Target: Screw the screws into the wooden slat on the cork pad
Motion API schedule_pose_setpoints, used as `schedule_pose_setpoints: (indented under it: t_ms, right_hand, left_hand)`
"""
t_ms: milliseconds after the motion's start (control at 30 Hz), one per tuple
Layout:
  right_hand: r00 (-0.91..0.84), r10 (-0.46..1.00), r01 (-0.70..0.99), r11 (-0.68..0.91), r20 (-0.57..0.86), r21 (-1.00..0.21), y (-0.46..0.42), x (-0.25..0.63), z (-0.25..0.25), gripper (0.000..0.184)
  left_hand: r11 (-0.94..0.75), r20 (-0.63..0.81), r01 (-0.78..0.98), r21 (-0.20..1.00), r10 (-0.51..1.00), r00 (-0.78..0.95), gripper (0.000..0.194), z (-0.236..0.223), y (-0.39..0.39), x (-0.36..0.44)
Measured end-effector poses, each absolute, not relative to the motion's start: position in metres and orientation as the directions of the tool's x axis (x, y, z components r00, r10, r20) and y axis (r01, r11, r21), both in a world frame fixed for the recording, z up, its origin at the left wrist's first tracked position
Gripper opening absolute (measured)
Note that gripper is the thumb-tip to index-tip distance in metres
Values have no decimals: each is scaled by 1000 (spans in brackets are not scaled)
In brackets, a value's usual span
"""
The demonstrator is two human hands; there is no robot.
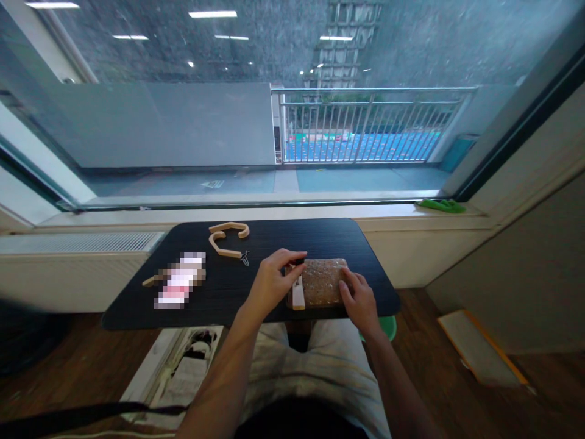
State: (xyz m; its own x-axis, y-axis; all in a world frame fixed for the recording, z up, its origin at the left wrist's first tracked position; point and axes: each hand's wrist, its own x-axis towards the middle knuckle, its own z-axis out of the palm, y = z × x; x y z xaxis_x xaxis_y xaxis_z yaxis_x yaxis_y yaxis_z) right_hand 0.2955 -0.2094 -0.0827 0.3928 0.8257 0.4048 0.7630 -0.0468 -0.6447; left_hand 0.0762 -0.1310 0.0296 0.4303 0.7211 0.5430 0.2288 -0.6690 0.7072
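A brown speckled rectangular block (323,283) lies near the front edge of the dark table. Thumb and fingers of my left hand (273,281) pinch a small black piece (298,261) at the block's upper left corner; its exact kind is hard to make out. Below that pinch, a white strip (298,294) with a wood-coloured end lies along the block's left side. My right hand (359,297) grips the block's right edge, with thumb and forefinger on its top. Further left are two bent wooden pieces (226,252), with metal wire clip handles (245,258) by the nearer one's end.
On the left of the black table (292,235) lies a blurred pink-and-white item (180,280) with a wooden stick (148,281) beside it. A window sill (256,213) and radiator (77,244) border the table. A green cloth (441,206) rests on the sill.
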Motion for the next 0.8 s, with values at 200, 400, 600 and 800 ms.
schedule_pose_setpoints:
  t_ms: [200,400,600,800]
  right_hand:
    - [393,819,760,-34,418,-649,-209,297,-87,44]
    - [403,807,760,-33,431,-650,-208,297,-89,43]
    - [414,807,756,-48,421,-652,-208,297,-91,44]
    - [404,807,761,-35,431,-648,-209,298,-92,43]
  left_hand:
    - [-653,522,247,716,736,431,22,30,-132,76]
    - [-647,509,271,713,743,435,24,27,-131,74]
    - [-625,492,284,727,763,419,27,25,-132,73]
    - [-602,469,283,747,778,418,29,26,-133,74]
